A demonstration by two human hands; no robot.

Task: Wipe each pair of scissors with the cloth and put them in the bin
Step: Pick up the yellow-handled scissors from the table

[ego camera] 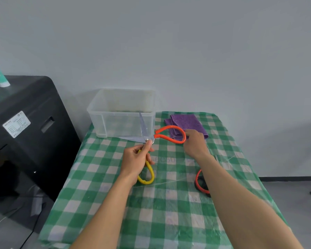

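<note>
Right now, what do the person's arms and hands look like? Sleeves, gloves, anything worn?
No sleeves in view: the left forearm and the right forearm are uncovered down to the frame's bottom edge. The left hand and the right hand wear no gloves. No watch, bracelet, ring or marking shows on the sides facing the camera.

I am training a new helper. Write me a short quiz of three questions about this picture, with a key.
1. True or false: the purple cloth lies on the table, outside the clear bin.
2. Which hand grips the yellow handle of the scissors?
3. The scissors' blades are: A open, B closed.
Key: 1 true; 2 the left hand; 3 A.
</note>
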